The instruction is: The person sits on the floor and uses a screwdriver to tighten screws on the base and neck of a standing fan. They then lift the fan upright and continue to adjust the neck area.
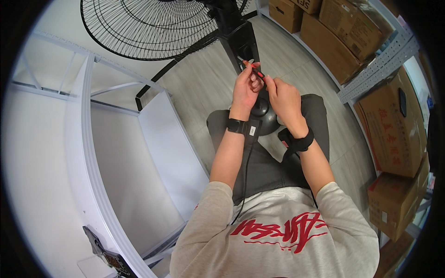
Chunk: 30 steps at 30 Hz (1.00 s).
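Note:
A slim red-and-black tool (pixel 260 74), shaped like a screwdriver, is held between both hands in front of the post (pixel 236 32) of a black standing fan. My left hand (pixel 247 90) pinches its forward part, near a pale tip that points toward the post. The fingers of my right hand (pixel 284 98) are closed on its rear end, partly hiding it. Whether the tip touches the post, I cannot tell. Below my hands, the fan's round black base (pixel 268 126) stands on the floor between my legs.
The fan's wire guard (pixel 153 30) spreads across the upper left. A white metal shelf frame (pixel 85 120) stands on my left. To my right, shelves hold several cardboard boxes (pixel 389 125), with a dark phone (pixel 402 102) on one. A thin cable (pixel 246 173) hangs from my left wrist strap.

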Tool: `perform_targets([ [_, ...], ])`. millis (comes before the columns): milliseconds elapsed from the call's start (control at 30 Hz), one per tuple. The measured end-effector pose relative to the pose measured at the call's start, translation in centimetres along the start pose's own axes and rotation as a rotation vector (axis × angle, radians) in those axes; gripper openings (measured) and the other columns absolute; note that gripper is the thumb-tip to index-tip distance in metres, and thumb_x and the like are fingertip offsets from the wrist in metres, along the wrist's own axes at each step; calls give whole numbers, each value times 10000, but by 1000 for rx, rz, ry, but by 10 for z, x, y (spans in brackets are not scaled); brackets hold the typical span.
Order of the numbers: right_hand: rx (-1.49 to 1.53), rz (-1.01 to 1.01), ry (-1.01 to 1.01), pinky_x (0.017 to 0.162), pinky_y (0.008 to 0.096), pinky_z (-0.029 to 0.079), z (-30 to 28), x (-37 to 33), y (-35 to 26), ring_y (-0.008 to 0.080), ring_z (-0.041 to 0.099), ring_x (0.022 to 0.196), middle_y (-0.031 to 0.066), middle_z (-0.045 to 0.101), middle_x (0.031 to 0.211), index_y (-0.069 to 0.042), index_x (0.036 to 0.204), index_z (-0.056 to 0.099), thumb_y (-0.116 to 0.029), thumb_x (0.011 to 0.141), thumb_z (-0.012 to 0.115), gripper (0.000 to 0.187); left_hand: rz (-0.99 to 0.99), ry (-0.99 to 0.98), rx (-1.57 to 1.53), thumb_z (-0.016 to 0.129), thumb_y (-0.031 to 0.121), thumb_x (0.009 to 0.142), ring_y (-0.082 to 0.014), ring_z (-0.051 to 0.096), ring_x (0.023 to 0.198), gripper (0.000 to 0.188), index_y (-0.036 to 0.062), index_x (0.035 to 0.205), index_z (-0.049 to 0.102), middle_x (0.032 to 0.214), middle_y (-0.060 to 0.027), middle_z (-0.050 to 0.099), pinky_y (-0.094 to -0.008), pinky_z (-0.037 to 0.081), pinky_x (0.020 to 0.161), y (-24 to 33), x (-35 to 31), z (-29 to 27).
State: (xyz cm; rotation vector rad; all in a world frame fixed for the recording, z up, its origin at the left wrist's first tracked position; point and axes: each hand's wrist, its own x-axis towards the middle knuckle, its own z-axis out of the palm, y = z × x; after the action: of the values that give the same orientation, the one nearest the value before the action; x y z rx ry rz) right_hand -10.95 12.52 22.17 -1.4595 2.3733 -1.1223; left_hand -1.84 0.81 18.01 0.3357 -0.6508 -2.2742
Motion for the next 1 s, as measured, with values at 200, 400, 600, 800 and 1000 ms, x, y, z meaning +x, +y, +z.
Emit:
perform_targets([
  [200, -13, -153, 225, 558, 487, 503, -4, -9, -11, 426, 646, 646, 216, 651, 713, 3, 826, 615, -366, 982, 589, 401, 5, 40, 77, 578, 345, 1019, -38, 388, 566, 335, 38, 1132, 651, 673, 77, 434, -198, 296, 492, -1, -3, 3],
  [400, -19, -3, 1, 551, 470, 500, -7, -3, -11, 400, 655, 679, 180, 658, 760, -13, 861, 592, -320, 950, 643, 323, 25, 39, 58, 579, 321, 1022, -44, 418, 565, 333, 6, 1121, 627, 688, 60, 467, -204, 300, 482, 2, -1, 1],
  [600, -9, -218, 266, 537, 473, 494, -1, -3, -2, 409, 639, 612, 193, 638, 661, -15, 783, 626, -388, 960, 620, 414, 16, 71, 85, 579, 352, 1020, -42, 408, 562, 349, 23, 1118, 639, 685, 70, 459, -205, 301, 486, -1, 0, 5],
  [800, 7, -6, -17, 523, 454, 489, -8, -3, -11, 391, 649, 645, 172, 655, 760, -22, 847, 583, -356, 942, 645, 352, 29, 66, 58, 570, 348, 1026, -36, 402, 570, 348, 21, 1121, 643, 687, 67, 459, -203, 302, 490, -1, -2, 5],
  [1000, -13, -209, 290, 519, 473, 485, -7, -4, -10, 408, 635, 606, 180, 635, 678, -24, 775, 592, -365, 948, 640, 385, 18, 49, 68, 570, 343, 1026, -38, 403, 566, 350, 14, 1125, 640, 687, 65, 459, -207, 302, 488, -1, -2, 7],
])
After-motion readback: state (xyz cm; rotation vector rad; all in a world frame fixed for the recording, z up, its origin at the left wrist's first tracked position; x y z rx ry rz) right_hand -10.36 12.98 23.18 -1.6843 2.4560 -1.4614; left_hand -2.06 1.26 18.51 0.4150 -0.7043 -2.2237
